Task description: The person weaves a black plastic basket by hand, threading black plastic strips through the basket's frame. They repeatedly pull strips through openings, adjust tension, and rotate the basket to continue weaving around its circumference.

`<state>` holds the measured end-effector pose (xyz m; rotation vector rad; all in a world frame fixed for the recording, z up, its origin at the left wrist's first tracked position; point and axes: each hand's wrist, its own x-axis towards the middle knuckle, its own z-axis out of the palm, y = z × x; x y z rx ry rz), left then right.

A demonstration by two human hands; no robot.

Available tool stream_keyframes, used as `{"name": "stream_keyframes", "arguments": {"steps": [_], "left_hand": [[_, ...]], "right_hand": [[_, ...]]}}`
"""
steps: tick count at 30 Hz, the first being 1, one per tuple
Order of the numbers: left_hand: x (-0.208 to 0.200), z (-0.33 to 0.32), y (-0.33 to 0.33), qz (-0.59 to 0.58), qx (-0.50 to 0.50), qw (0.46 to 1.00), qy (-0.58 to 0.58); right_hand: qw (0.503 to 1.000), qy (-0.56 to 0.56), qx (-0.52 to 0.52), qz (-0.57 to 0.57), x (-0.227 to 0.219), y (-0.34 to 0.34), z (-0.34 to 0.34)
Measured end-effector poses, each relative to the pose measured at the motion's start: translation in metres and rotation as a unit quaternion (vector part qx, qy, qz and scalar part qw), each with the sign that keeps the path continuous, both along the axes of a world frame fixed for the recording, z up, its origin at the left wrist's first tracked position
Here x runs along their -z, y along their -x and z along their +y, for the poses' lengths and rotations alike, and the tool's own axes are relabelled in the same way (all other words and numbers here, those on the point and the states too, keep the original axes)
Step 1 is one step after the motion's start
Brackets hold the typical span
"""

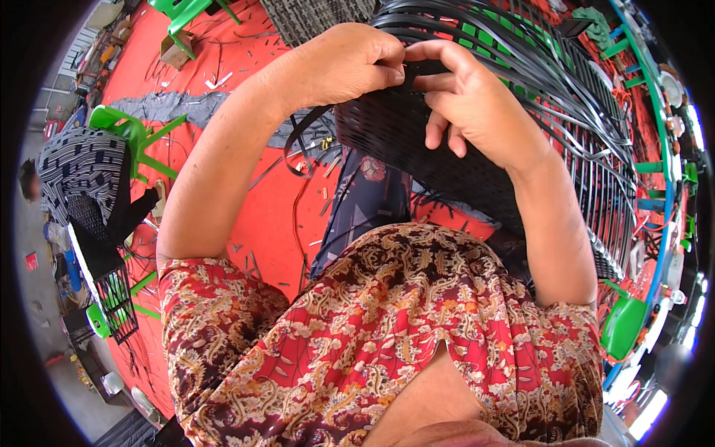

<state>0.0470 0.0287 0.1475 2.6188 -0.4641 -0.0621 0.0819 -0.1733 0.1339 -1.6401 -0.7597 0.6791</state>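
A dark woven piece of black plastic strips [417, 138] stands in front of me, above my lap, its loose strips [521, 56] fanning out to the right. My left hand [365, 63] is closed at its upper left edge, fingers pinched together; what they grip is hidden. Close beside it, my right hand [473, 97] has its fingers bent and apart, the topmost fingertip meeting my left hand. Nothing shows between the right fingers. Below my left wrist hangs a looped black strip [299, 153].
Red floor covering [279, 212] is littered with strip scraps. Green plastic chairs [134, 138] stand at the left and top left. A person in a patterned top [86, 167] sits at left beside another black woven piece [115, 298]. A green and blue rail [665, 149] curves along the right.
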Motion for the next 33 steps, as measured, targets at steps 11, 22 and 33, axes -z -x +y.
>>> {"name": "stream_keyframes", "arguments": {"steps": [11, 22, 33], "left_hand": [[0.014, 0.003, -0.008, -0.029, -0.025, 0.978, 0.205], [0.013, -0.006, -0.023, 0.039, 0.032, 0.965, 0.257], [0.006, -0.016, -0.014, 0.077, -0.058, 0.915, 0.391]], "right_hand": [[0.995, -0.087, 0.026, 0.045, 0.019, -0.028, 0.005], [0.985, -0.14, 0.093, 0.04, 0.019, -0.025, -0.023], [0.985, 0.011, 0.155, -0.07, 0.028, -0.022, -0.024]]}}
